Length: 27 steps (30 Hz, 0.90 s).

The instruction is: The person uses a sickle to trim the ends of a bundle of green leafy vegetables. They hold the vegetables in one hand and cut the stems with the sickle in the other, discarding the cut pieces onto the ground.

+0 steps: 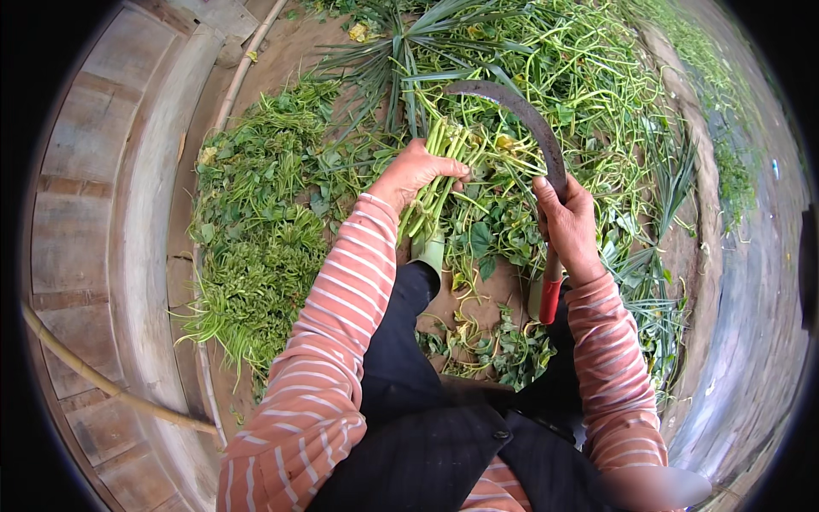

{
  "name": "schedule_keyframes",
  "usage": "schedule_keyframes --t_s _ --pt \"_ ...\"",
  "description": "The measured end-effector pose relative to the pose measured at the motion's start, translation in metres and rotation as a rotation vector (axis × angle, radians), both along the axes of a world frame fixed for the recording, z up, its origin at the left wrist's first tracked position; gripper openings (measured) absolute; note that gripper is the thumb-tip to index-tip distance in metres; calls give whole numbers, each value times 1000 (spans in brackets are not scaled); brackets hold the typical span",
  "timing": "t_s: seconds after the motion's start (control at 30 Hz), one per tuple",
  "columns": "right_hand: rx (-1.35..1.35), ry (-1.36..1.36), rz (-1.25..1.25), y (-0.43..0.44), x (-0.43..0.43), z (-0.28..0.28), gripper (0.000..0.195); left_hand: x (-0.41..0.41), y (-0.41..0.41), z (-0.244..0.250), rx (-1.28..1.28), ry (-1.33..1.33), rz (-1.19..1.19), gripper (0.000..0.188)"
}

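Observation:
My left hand (429, 169) is closed around a bundle of green leafy-vegetable stems (441, 150), their upper ends bunched above the thumb. In my right hand (566, 221) is a sickle (544, 137) with a dark curved blade and a red-ended handle. The blade arches up and to the left, its tip above the bundle and apart from it. A few thin stems stretch between the bundle and my right hand. Part of the right fingers is hidden behind the handle.
Tied-looking bunches of greens (262, 256) lie in a heap on the left. Loose vines (595, 70) cover the ground ahead and right. A cut palm leaf (400, 48) lies at the top. Bamboo poles (96, 377) and a pale ledge (153, 211) run along the left.

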State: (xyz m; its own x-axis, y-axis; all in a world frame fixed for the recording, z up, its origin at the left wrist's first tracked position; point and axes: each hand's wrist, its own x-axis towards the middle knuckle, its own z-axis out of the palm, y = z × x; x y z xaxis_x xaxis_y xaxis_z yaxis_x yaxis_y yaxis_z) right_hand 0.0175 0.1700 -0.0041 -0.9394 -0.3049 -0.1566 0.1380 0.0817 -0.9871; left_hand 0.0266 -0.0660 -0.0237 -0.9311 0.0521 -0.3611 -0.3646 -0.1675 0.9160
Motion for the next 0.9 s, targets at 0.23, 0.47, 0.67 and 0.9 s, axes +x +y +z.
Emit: schedule_keyframes --t_s 0.23,0.47,0.67,0.9 --pt "125 116 6 11 -5 -14 20 3 -13 -6 9 75 158 18" --pt "198 179 58 7 -2 -11 22 0 -13 -8 27 53 231 18" --pt "260 219 86 7 -2 -14 21 0 -13 -4 13 15 297 13" --pt "256 290 89 5 -1 -23 21 0 -14 -3 15 -22 360 13"
